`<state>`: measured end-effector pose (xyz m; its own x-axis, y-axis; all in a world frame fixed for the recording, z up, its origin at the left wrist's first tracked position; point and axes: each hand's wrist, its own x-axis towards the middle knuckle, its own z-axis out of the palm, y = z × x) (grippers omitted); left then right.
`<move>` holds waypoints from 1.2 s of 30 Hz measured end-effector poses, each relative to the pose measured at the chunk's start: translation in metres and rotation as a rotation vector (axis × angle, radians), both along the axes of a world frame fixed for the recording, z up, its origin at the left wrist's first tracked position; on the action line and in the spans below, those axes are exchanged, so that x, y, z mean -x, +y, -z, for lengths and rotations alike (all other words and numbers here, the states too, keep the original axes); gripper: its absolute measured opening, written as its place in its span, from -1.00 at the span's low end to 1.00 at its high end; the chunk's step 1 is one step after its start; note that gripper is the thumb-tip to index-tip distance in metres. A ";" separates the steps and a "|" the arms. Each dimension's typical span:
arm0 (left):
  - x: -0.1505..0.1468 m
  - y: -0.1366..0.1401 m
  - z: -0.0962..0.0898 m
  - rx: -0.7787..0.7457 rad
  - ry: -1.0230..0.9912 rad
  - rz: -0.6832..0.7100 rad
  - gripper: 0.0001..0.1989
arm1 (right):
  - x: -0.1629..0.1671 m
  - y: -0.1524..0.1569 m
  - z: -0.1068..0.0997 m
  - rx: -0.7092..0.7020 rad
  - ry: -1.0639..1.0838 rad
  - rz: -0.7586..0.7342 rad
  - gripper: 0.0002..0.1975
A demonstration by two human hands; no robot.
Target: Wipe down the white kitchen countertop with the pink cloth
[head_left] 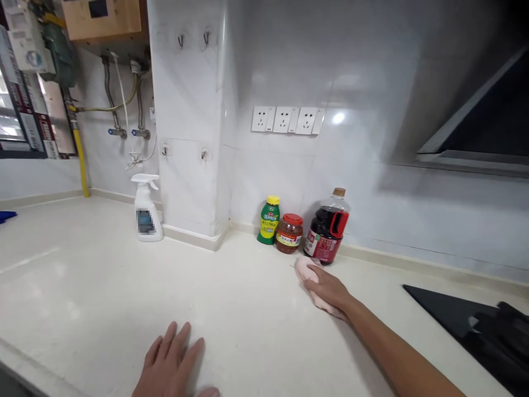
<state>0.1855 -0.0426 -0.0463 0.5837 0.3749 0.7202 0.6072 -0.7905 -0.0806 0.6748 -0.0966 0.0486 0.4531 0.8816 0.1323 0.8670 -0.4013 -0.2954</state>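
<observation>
My right hand [330, 288] is closed on a pale pink cloth [305, 270], pressed to the white countertop [248, 309]. Just behind the cloth stands a large bottle of dark liquid [324, 231] with a red handle and a brown cap. To its left are a red-lidded glass jar [289, 234] and a green bottle [268, 220] with a yellow cap, both upright against the wall. My left hand [171, 361] lies with fingers spread at the counter's front, holding nothing. Part of the cloth is hidden under my right hand.
A white spray bottle [146, 212] stands by the wall pillar [188, 187] at left. On the right is a black cooktop [458, 320], with a dark range hood [487, 121] above. Sockets [284, 119] line the wall. Something blue [7, 216] lies at the far left.
</observation>
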 end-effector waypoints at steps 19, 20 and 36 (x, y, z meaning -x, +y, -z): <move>-0.004 -0.054 -0.075 0.432 -0.249 0.208 -0.78 | 0.255 0.113 -0.012 -0.044 0.086 -0.842 -0.38; -0.003 -0.056 -0.076 0.454 -0.314 0.200 -0.78 | 0.262 0.104 -0.011 -0.051 0.092 -0.868 -0.38; 0.023 -0.050 -0.080 0.621 -0.609 0.050 -0.65 | 0.347 -0.029 -0.006 -0.148 0.265 -1.112 -0.45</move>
